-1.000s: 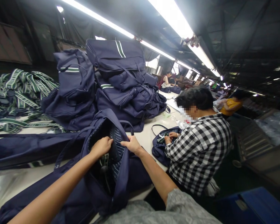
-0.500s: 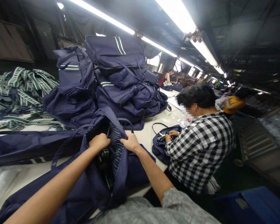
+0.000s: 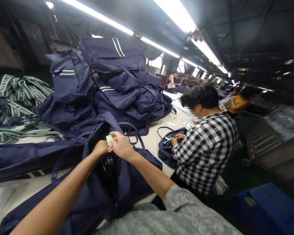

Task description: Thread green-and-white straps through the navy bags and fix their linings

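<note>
The open bag [image 3: 125,187] gapes nearside; stacked bags [image 3: 122,99] block the way beyond

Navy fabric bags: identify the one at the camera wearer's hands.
The gaping bag, with left hand and right hand at its mouth; the co-worker's bag sits right, stacked bags behind.

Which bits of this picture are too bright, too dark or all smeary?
In the head view, the nearest ceiling light glares plain white; in the head view, the open bag is very dark inside; and at the head view's edges, the plastic looks smeared and the blue box dim and stretched.
</note>
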`<action>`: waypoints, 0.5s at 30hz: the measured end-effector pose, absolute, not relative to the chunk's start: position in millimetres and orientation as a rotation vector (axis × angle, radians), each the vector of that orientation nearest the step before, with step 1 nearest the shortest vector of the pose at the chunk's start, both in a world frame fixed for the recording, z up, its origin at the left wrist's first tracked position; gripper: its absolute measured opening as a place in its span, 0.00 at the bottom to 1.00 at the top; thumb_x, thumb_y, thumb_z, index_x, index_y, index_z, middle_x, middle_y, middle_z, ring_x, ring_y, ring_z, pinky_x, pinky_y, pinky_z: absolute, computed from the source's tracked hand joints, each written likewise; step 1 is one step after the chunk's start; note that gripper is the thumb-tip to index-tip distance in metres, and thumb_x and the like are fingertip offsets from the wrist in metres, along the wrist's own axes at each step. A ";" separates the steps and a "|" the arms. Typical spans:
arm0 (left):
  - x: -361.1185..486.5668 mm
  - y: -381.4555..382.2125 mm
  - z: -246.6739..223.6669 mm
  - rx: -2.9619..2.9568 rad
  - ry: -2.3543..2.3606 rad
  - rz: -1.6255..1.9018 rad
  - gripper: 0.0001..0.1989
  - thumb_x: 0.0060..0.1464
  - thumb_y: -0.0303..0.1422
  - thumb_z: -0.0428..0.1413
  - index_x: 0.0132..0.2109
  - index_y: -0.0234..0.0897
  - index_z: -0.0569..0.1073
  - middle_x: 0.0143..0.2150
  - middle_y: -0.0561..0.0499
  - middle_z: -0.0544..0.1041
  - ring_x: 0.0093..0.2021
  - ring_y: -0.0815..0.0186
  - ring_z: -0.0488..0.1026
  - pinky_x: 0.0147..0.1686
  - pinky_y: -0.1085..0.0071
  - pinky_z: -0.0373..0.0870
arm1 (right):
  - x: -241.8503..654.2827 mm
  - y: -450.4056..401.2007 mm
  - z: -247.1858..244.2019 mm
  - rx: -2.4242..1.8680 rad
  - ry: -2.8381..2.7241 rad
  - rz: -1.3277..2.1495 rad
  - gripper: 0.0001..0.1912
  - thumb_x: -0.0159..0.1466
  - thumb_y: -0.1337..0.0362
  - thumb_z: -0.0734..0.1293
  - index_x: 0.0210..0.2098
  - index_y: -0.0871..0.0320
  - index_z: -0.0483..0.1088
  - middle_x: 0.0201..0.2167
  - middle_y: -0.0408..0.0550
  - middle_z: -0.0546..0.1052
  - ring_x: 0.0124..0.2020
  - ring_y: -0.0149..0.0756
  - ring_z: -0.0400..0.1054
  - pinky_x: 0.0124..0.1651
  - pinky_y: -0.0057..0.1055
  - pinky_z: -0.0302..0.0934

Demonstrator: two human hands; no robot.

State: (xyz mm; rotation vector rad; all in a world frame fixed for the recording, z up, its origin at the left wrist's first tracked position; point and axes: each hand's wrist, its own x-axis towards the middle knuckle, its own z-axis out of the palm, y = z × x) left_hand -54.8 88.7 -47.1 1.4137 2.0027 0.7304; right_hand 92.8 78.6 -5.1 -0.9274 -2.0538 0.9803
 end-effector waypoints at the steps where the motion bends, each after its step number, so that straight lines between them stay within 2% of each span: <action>1: -57.6 86.1 -48.0 1.384 2.025 0.717 0.15 0.59 0.40 0.57 0.30 0.32 0.70 0.24 0.55 0.68 0.24 0.70 0.65 0.27 0.71 0.65 | 91.7 85.0 -10.0 -1.009 -2.048 0.954 0.23 0.65 0.73 0.60 0.59 0.58 0.62 0.30 0.43 0.78 0.31 0.32 0.75 0.41 0.27 0.69; 4: -62.3 77.3 -49.7 1.340 2.055 0.752 0.14 0.56 0.34 0.56 0.24 0.33 0.69 0.19 0.55 0.64 0.20 0.69 0.61 0.22 0.71 0.57 | 96.4 98.0 -20.4 -1.224 -2.137 0.776 0.20 0.62 0.75 0.62 0.55 0.62 0.65 0.29 0.46 0.78 0.29 0.33 0.74 0.39 0.27 0.67; 7: -60.8 73.4 -49.7 1.355 2.047 0.812 0.14 0.49 0.34 0.54 0.18 0.36 0.67 0.16 0.52 0.63 0.20 0.66 0.62 0.21 0.69 0.52 | 99.1 103.1 -22.0 -1.318 -2.358 0.658 0.08 0.60 0.74 0.64 0.38 0.63 0.74 0.24 0.50 0.78 0.30 0.37 0.74 0.38 0.29 0.66; 9: -57.7 74.3 -48.2 1.378 2.047 0.822 0.14 0.46 0.35 0.53 0.17 0.37 0.66 0.15 0.51 0.63 0.20 0.64 0.63 0.21 0.68 0.52 | 94.1 104.7 -20.2 -1.332 -2.467 0.625 0.06 0.59 0.72 0.65 0.29 0.62 0.75 0.22 0.52 0.77 0.32 0.40 0.75 0.38 0.29 0.66; 10: -56.2 75.3 -47.0 1.393 2.049 0.822 0.13 0.45 0.35 0.52 0.17 0.37 0.66 0.16 0.50 0.64 0.20 0.63 0.63 0.21 0.68 0.52 | 89.5 105.4 -19.3 -1.340 -2.492 0.597 0.06 0.58 0.71 0.66 0.28 0.62 0.75 0.23 0.54 0.78 0.33 0.41 0.76 0.38 0.30 0.67; 14: -53.8 76.3 -41.6 1.452 2.081 0.791 0.12 0.44 0.36 0.51 0.17 0.37 0.67 0.17 0.47 0.67 0.23 0.60 0.66 0.23 0.68 0.54 | 66.1 111.7 -20.0 -1.395 -2.533 0.475 0.10 0.57 0.70 0.67 0.37 0.67 0.77 0.39 0.66 0.80 0.41 0.49 0.76 0.40 0.35 0.69; 15: -54.5 75.3 -40.6 1.462 2.092 0.776 0.12 0.44 0.36 0.51 0.17 0.38 0.67 0.18 0.47 0.68 0.24 0.60 0.66 0.23 0.67 0.54 | 61.5 114.2 -21.1 -1.403 -2.544 0.475 0.11 0.56 0.71 0.68 0.38 0.68 0.77 0.39 0.67 0.80 0.41 0.50 0.76 0.40 0.36 0.70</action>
